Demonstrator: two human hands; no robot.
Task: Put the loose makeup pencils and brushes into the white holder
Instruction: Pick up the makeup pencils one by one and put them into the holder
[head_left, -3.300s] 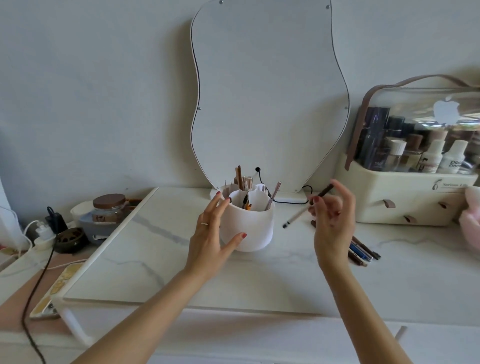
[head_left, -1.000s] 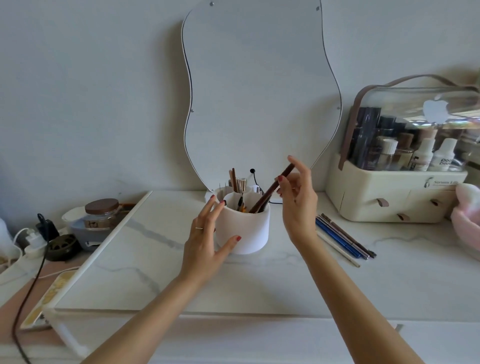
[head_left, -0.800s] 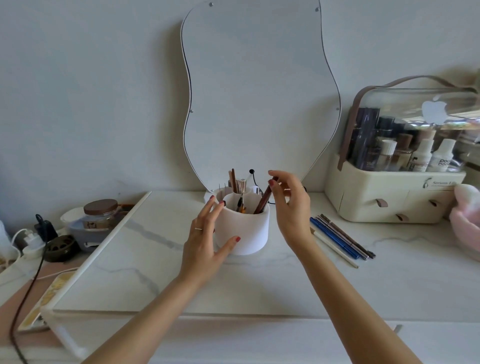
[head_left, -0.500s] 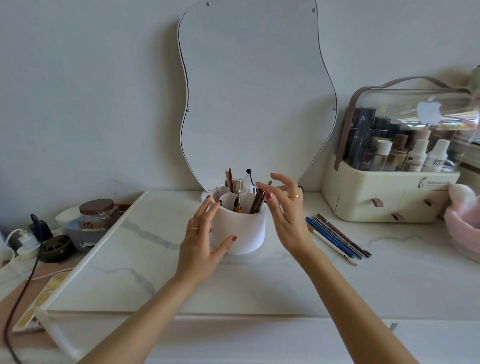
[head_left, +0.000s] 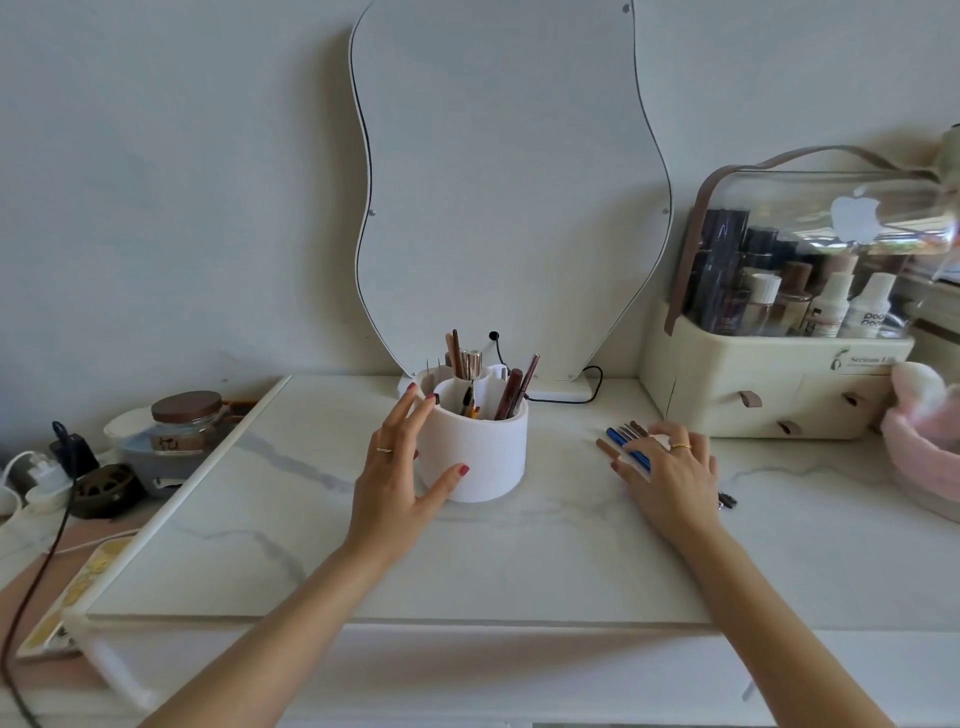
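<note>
— The left hand (head_left: 397, 480)?

— Spread wide against the left side of the holder (head_left: 475, 454); fingers straight up along its wall, thumb pressed low on the front; it steadies the holder rather than wrapping it.

— And the right hand (head_left: 670, 475)?

— Flat, palm down, on the loose pencils (head_left: 626, 441) to the right of the holder; fingers extended over them, nothing pinched; one ring on it, one on the left.

— How many pencils loose?

— Their tips fan out past the fingers: one brown, one blue, and a few thin dark ones; about five, though the hand hides most of them, so I cannot give an exact count; another dark end (head_left: 727, 501) shows behind the wrist.

— In the holder?

— One holder on the marble top (head_left: 311, 561), before the mirror (head_left: 498, 182); two brown pencils (head_left: 514, 387) lean at its right; some four sticks stand at the back; a small orange-and-black piece in the middle.

— Else?

— One organizer (head_left: 769, 384) at right; one jar (head_left: 184, 423) at left.
</note>
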